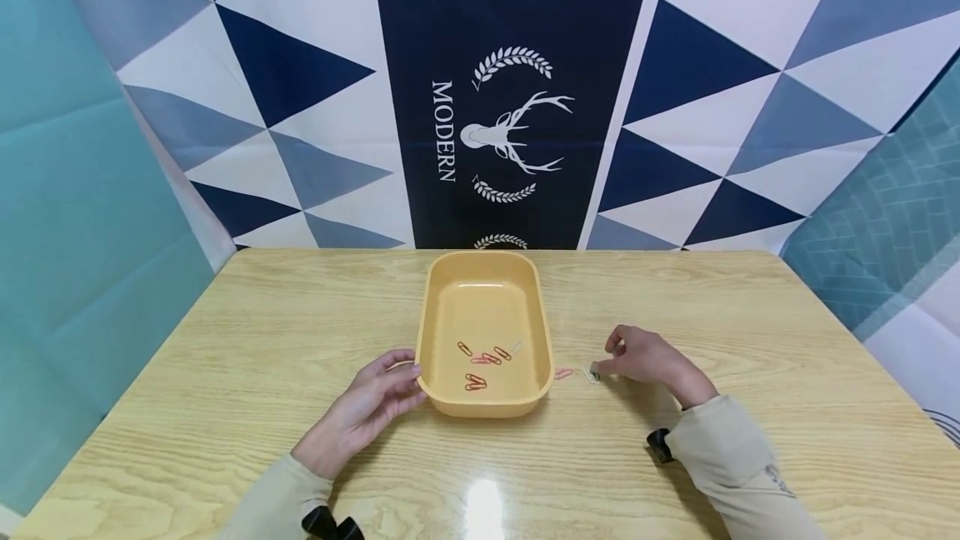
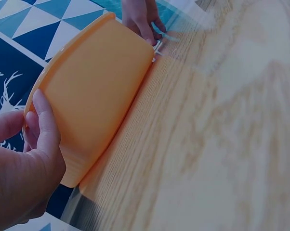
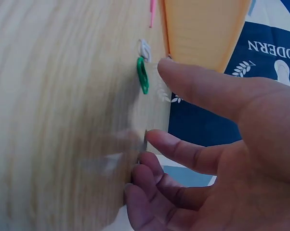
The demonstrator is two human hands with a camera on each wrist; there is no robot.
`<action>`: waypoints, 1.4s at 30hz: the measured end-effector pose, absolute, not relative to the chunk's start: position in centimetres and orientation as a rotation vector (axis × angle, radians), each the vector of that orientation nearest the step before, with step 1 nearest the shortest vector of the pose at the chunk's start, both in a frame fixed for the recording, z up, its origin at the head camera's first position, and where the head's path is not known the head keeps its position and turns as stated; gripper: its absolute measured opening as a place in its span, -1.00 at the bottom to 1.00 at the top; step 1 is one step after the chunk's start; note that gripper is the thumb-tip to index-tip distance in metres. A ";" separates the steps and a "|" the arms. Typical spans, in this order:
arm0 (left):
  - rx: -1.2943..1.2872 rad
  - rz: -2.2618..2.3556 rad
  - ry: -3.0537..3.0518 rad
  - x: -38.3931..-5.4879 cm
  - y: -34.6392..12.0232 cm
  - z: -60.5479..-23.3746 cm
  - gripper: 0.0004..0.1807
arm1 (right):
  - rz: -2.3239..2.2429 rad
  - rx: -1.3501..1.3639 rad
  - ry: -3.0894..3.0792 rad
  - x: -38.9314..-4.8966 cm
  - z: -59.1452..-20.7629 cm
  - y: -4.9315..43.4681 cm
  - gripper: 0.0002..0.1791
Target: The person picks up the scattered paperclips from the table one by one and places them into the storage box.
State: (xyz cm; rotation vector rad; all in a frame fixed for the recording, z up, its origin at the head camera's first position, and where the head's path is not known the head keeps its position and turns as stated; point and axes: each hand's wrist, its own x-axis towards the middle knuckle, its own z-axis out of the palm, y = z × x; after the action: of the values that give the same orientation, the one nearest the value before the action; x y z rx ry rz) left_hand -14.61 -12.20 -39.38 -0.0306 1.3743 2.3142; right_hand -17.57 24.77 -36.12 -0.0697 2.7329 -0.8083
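Note:
A yellow plastic bin (image 1: 483,409) stands upright on the wooden table. My left hand (image 1: 367,402) grips its left rim, with fingers on both faces of the wall in the left wrist view. Several red and pink paper clips (image 1: 476,382) and a white clip (image 1: 517,347) lie on the bin's floor. Outside, just right of the bin, a pink paper clip (image 1: 563,373), a white paper clip (image 3: 144,50) and a green paper clip (image 3: 142,75) lie in a row. My right hand (image 1: 648,357) is over the green clip, thumb and index finger spread apart with nothing between them.
The wooden table (image 1: 315,307) reaches back to a wall cloth (image 1: 495,215) of triangles and a deer print. Teal cloth (image 1: 90,232) hangs along the left side. A dark wrist-camera mount (image 1: 660,446) sits at the right cuff, and a similar one at the left.

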 end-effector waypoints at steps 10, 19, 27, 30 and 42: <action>-0.086 2.291 1.394 -14.6 -12.2 -39.3 -0.48 | -0.766 -0.180 2.737 -17.3 -36.1 24.9 -0.74; -0.057 2.308 1.374 -14.6 -12.1 -39.5 -0.62 | -0.740 -0.261 2.747 -17.3 -36.0 25.1 -0.87; -0.068 2.294 1.392 -14.5 -12.1 -39.3 -0.54 | -0.728 -0.299 2.752 -17.2 -35.8 25.1 -0.87; -0.072 2.300 1.397 -14.5 -12.1 -39.2 -0.55 | -0.717 -0.291 2.755 -17.2 -35.7 25.1 -0.88; -0.064 2.301 1.405 -14.6 -12.1 -39.3 -0.59 | -0.858 -0.169 2.689 -17.2 -35.8 25.7 -0.94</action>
State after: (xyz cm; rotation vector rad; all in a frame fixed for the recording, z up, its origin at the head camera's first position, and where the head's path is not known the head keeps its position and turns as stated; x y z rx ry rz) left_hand -14.57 -12.12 -39.32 -0.0637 1.4055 2.3014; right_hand -17.22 25.67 -35.75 -0.1687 2.6886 -0.8583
